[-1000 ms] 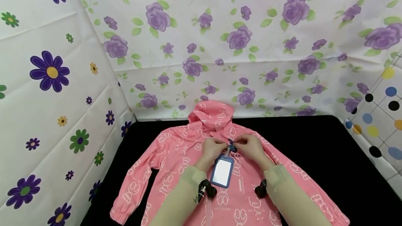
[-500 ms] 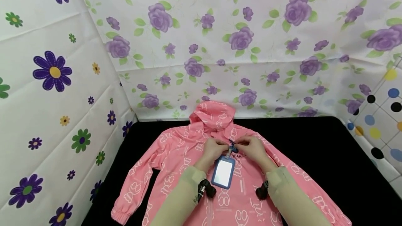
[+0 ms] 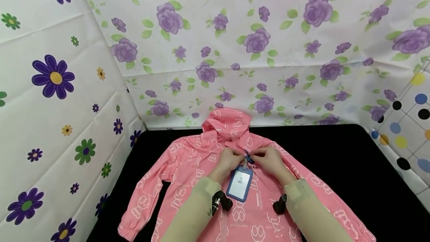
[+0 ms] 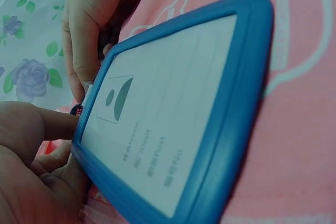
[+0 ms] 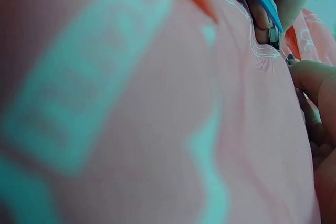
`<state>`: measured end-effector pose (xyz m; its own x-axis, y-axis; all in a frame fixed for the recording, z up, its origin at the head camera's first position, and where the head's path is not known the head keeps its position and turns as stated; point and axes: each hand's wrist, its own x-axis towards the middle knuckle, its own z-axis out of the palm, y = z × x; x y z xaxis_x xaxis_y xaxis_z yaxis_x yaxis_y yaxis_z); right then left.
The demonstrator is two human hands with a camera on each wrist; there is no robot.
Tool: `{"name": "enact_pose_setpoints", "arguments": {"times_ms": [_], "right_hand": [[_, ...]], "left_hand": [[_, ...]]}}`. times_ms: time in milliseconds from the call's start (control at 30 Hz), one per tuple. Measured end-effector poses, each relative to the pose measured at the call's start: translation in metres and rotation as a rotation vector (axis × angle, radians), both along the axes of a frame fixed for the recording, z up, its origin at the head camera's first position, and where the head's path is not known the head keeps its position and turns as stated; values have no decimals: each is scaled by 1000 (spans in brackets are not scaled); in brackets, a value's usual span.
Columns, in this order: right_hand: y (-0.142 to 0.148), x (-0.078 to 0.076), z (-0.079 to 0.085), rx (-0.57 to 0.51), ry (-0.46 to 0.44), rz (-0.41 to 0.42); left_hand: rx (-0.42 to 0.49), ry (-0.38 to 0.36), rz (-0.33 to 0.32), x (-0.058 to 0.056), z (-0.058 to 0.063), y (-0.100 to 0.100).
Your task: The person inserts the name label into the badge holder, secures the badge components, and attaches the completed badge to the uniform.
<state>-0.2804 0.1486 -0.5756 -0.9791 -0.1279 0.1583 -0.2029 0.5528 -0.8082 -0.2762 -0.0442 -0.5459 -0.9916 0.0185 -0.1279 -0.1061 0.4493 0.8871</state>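
A blue-framed badge holder (image 3: 240, 183) with a white card lies over the chest of a pink hooded jacket (image 3: 188, 167). My left hand (image 3: 227, 160) pinches the clip at its top; a metal clip (image 5: 273, 36) shows between those fingers in the right wrist view. My right hand (image 3: 270, 160) pinches at a small dark blue piece (image 3: 249, 158) on the jacket front, close beside the left fingertips. The left wrist view shows the holder (image 4: 173, 108) up close, with the left hand (image 4: 34, 161) below and the right hand (image 4: 97, 22) above. Fingers partly hide the pinched spot.
The jacket lies spread on a black table (image 3: 329, 148), hood away from me and sleeves out to both sides. Dark lettering (image 3: 254, 167) is printed beside the badge. Floral cloth walls (image 3: 208, 40) stand behind and at the left, a dotted one (image 3: 406, 130) at the right.
The badge holder has tilted slightly and shifted a little right, so glare has left its card and a printed figure shows. Both hands stay nearly in place; less of the dark blue piece shows.
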Motion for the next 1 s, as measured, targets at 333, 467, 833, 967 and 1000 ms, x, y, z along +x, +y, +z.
{"name": "enact_pose_setpoints", "arguments": {"times_ms": [333, 467, 833, 967, 1000], "right_hand": [[-3, 0, 2, 7, -14, -4], [-5, 1, 3, -1, -24, 2], [-5, 1, 4, -29, -43, 32], [-4, 0, 5, -31, -46, 42], [-4, 0, 5, -31, -44, 45]], "left_hand": [[75, -69, 30, 1, 2, 2], [112, -96, 49, 1, 3, 3], [39, -110, 104, -1, 4, 7], [36, -120, 105, -2, 6, 8], [26, -116, 106, -2, 7, 9]]}}
